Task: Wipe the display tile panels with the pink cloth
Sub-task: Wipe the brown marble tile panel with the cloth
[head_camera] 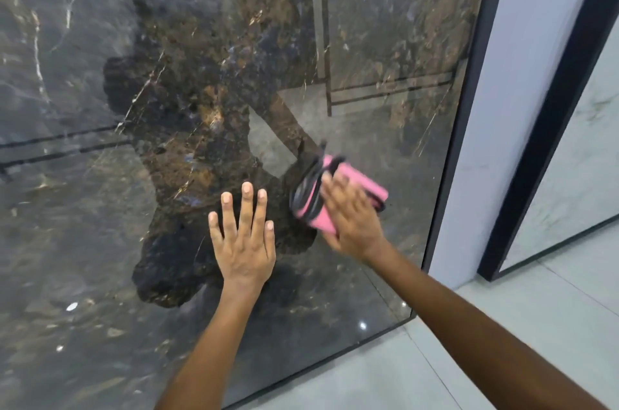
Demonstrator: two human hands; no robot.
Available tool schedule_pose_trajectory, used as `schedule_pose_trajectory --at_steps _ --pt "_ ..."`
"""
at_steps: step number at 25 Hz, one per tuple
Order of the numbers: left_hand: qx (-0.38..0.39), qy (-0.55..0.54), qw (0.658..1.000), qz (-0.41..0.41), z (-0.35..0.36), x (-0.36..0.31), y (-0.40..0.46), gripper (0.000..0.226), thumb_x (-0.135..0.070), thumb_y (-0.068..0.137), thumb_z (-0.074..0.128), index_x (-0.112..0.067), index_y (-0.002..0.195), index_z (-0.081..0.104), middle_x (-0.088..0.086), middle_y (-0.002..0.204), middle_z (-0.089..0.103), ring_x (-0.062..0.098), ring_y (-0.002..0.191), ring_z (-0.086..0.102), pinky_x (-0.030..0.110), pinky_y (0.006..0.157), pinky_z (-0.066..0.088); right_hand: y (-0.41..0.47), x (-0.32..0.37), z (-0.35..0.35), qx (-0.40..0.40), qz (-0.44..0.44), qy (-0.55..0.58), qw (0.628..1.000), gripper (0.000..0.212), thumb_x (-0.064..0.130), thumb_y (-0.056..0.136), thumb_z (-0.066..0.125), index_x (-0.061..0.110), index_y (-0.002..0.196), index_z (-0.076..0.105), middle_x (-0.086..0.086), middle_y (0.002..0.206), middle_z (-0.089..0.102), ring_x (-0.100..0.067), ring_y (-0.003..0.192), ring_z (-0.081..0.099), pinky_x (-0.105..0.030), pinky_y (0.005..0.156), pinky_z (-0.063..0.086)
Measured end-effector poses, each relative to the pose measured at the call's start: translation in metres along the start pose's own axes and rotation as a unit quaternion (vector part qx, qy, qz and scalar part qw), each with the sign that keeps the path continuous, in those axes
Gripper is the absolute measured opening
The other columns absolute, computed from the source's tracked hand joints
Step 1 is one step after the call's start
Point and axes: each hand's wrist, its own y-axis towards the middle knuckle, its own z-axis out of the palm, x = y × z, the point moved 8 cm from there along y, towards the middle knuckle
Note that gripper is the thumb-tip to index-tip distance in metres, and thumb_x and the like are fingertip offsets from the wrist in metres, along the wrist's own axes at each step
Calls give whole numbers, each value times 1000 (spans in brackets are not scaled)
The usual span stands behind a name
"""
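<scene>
A large glossy dark marble tile panel [83, 242] with brown and gold veins fills most of the view and reflects a person's dark outline. My left hand [243, 238] lies flat on the panel, fingers straight and spread. To its right my right hand [351, 218] presses a folded pink cloth [363, 187] with dark edging against the panel. The right hand and the cloth are blurred by motion. Most of the cloth's middle is hidden under the hand.
The panel's black frame edge [469, 101] runs down its right side. Beyond it stands a white panel [522, 74], then another black-framed pale marble panel [586, 148]. Pale grey floor tiles [502, 326] lie at the lower right.
</scene>
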Motion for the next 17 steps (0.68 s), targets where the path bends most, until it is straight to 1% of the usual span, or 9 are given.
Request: schedule_pose_trajectory --at_steps 2,4,6,7,9,11,14,16,17 --pt "9 -11 1000 -8 -2 1 -3 55 -34 106 19 -24 157 3 -6 164 -9 19 151 -9 41 122 -6 -94 38 30 187 -175 -47 966 102 16 77 62 9 154 -3 -7 163 -4 -22 150 1 -40 122 -1" --pt "6 -5 1000 -6 -3 1 -10 55 -35 106 19 -24 157 3 -6 164 -8 20 151 -9 41 122 -7 -133 20 20 247 -224 -23 942 111 7 72 72 14 155 0 -4 160 15 -19 147 18 -39 122 12" --pt "1 6 1000 -4 -1 1 -11 55 -35 106 19 -23 157 4 -5 165 -7 20 151 -8 42 122 -6 -88 -31 -13 144 -104 18 984 99 15 79 72 15 155 10 -5 155 26 -22 143 27 -41 116 30" --pt "-5 11 1000 -3 0 2 -11 55 -35 106 18 -22 157 4 -5 165 -7 21 151 -8 42 122 -6 -47 -61 -35 52 -12 35 998 87 21 84 67 9 153 17 -8 156 23 -24 146 22 -44 116 28" --pt "-15 14 1000 -4 3 2 -11 54 -35 106 18 -22 157 4 -4 165 -7 21 151 -8 43 122 -5 26 -91 -58 -89 132 73 985 74 20 85 62 -2 146 25 -8 156 18 -20 149 8 -43 120 16" --pt "-19 0 1000 -2 4 1 -9 54 -37 107 15 -23 157 5 -5 165 -6 21 151 -7 43 122 -5 56 -66 -42 -117 147 67 980 78 23 85 58 7 150 18 -3 159 10 -17 149 3 -42 121 10" --pt "-4 -3 1000 10 4 2 -10 54 -43 106 15 -28 157 6 -4 165 -6 22 151 -8 45 121 -5 -31 14 19 46 -56 -31 997 79 30 91 46 16 155 3 -1 163 -3 -21 150 1 -42 121 2" --pt "9 12 1000 20 3 2 -14 56 -46 106 20 -29 157 6 -2 165 -8 24 151 -10 47 121 -5 -112 34 34 208 -197 -65 956 97 19 80 61 17 156 1 -1 163 3 -20 149 8 -40 122 1" --pt "9 21 999 25 4 1 -16 57 -47 105 23 -29 157 5 -1 165 -9 25 151 -10 48 120 -5 -128 24 27 234 -222 -54 945 104 14 74 68 18 156 3 0 162 13 -19 148 15 -39 122 4"
